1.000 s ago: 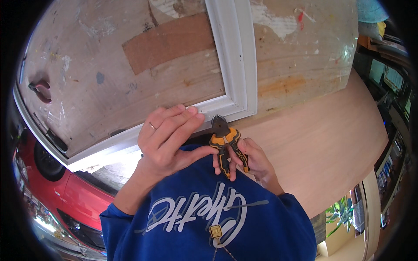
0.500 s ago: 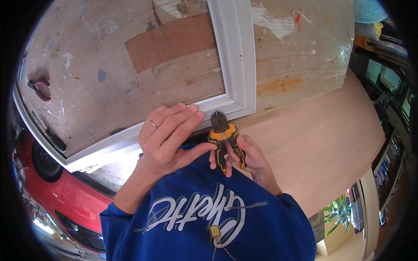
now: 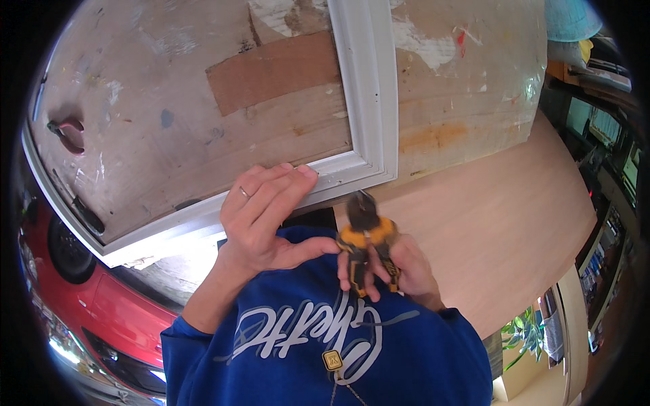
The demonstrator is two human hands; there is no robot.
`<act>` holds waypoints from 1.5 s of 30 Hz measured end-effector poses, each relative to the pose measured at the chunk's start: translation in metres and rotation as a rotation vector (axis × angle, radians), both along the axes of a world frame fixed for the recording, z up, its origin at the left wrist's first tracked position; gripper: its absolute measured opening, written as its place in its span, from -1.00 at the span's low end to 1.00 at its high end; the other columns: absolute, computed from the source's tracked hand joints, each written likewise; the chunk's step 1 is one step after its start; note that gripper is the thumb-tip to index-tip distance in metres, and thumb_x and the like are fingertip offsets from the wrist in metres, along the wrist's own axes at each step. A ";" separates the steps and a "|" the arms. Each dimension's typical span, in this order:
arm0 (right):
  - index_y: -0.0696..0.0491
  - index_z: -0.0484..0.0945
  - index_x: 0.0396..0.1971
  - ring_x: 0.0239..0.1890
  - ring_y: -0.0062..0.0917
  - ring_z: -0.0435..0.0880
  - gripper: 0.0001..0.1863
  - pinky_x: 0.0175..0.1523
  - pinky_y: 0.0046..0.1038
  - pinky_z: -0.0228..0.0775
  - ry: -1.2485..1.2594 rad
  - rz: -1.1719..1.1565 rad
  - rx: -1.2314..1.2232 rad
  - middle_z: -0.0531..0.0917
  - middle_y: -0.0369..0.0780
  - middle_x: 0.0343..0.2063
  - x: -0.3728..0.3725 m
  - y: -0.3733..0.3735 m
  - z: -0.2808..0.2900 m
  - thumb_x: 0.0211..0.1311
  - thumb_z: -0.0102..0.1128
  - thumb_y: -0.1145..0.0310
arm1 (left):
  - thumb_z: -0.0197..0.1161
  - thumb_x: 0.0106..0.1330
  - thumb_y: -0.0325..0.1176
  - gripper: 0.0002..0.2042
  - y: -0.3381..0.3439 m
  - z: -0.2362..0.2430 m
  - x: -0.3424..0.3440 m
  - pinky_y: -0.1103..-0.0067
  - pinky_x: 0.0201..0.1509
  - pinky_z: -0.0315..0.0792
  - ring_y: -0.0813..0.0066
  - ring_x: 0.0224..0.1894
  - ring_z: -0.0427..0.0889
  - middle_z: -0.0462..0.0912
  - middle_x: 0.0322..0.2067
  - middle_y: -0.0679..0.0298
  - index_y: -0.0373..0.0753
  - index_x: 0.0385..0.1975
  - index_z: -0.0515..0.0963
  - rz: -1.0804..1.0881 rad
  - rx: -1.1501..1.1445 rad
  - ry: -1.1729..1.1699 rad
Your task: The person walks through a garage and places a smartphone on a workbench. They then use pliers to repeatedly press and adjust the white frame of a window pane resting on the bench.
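Observation:
A white frame [image 3: 374, 101] with a stepped profile lies on the paint-stained work table. My left hand [image 3: 261, 216] rests over its near rail beside the corner, fingers stretched and lying on the rail, thumb pointing right toward the pliers. In my right hand [image 3: 412, 271] is a pair of diagonal cutting pliers [image 3: 363, 215] with black and yellow handles. Their dark jaws point up and away from me, just off the frame's near edge and apart from it. The pliers are smeared by motion, and whether the jaws hold anything cannot be made out.
Inside the frame lie red-handled pliers [image 3: 70, 135], a dark-handled tool [image 3: 89, 216] and a brown rectangular patch [image 3: 274, 73]. A plain wooden board [image 3: 474, 223] extends at the right. Below on the left stands a red car [image 3: 125, 314]. Shelves [image 3: 609, 250] line the far right.
My right hand has drawn the pliers back toward me and slightly right, off the frame's corner. My left hand has stayed on the rail, with the view shifting slightly.

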State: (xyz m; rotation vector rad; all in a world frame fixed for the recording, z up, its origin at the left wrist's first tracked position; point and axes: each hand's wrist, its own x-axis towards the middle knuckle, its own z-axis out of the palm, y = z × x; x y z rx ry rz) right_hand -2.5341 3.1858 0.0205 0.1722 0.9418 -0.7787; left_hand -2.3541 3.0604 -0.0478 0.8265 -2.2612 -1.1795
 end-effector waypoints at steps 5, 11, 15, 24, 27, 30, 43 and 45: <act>0.31 0.51 -0.32 -0.45 -0.44 0.55 -0.54 -0.39 -0.52 0.37 0.326 0.202 -0.126 0.59 -0.05 -0.31 -0.015 0.013 0.008 0.21 0.08 0.11 | 0.35 -0.02 0.05 -0.42 -0.009 0.010 -0.003 0.39 -0.14 0.43 0.18 -0.27 0.58 0.63 -0.33 0.14 -0.39 -0.21 0.56 0.018 0.118 0.053; 0.28 0.52 -0.41 -0.26 -0.19 0.54 -0.68 -0.15 -0.40 0.38 0.595 0.590 -0.444 0.54 -0.03 -0.21 -0.039 0.048 0.026 0.20 0.12 0.25 | 0.29 0.13 -0.24 -0.80 0.041 0.034 -0.040 0.48 -0.40 0.45 0.28 -0.45 0.55 0.52 -0.53 0.21 -0.26 -0.42 0.56 -0.450 0.539 0.211; 0.26 0.54 -0.39 -0.21 -0.21 0.54 -0.67 -0.11 -0.41 0.38 0.816 0.615 -0.245 0.54 -0.05 -0.16 -0.055 0.087 0.041 0.19 0.12 0.23 | 0.25 0.16 -0.31 -0.85 0.079 0.013 -0.062 0.43 -0.39 0.46 0.22 -0.43 0.54 0.51 -0.46 0.16 -0.25 -0.49 0.50 -0.410 0.509 0.009; 0.25 0.53 -0.42 -0.44 -0.63 0.48 -0.64 -0.37 -0.59 0.39 1.183 0.050 0.142 0.58 -0.12 -0.25 -0.083 0.132 0.024 0.18 0.19 0.18 | 0.27 0.14 -0.33 -0.84 0.089 0.003 -0.045 0.42 -0.39 0.47 0.19 -0.38 0.57 0.56 -0.32 0.17 -0.28 -0.43 0.50 -0.372 0.342 -0.050; 0.25 0.53 -0.31 -0.44 -0.62 0.50 -0.62 -0.40 -0.62 0.36 1.042 -0.045 -0.007 0.60 -0.12 -0.29 -0.091 0.103 0.013 0.17 0.19 0.16 | 0.42 -0.03 -0.36 -0.81 0.051 0.032 -0.011 0.49 -0.48 0.42 0.26 -0.53 0.55 0.57 -0.51 0.21 -0.26 -0.53 0.52 -0.151 0.275 0.079; 0.27 0.51 -0.23 -0.39 -0.59 0.53 -0.54 -0.37 -0.60 0.36 0.825 -0.188 -0.178 0.62 -0.09 -0.30 -0.089 0.049 0.008 0.16 0.17 0.10 | 0.45 -0.07 -0.38 -0.84 -0.006 0.044 0.036 0.49 -0.44 0.42 0.36 -0.54 0.56 0.57 -0.57 0.25 -0.21 -0.58 0.56 0.234 -0.079 0.090; 0.09 0.37 -0.68 -0.02 -0.50 0.53 -0.65 0.02 -0.51 0.29 0.801 -0.454 -0.397 0.62 -0.09 -0.22 -0.021 -0.115 -0.031 0.32 0.02 0.30 | 0.26 0.10 0.06 -0.33 -0.174 -0.004 0.299 0.27 0.03 0.36 -0.07 -0.06 0.53 0.53 -0.14 -0.19 -0.42 0.01 0.35 1.126 -0.031 -0.707; 0.10 0.37 -0.67 -0.02 -0.48 0.53 -0.64 0.01 -0.49 0.31 0.793 -0.556 -0.394 0.62 -0.10 -0.24 -0.020 -0.113 -0.036 0.33 0.01 0.29 | 0.28 0.08 0.04 -0.36 -0.173 -0.001 0.297 0.28 -0.05 0.41 -0.08 -0.17 0.59 0.59 -0.26 -0.16 -0.44 -0.07 0.40 1.113 -0.076 -0.632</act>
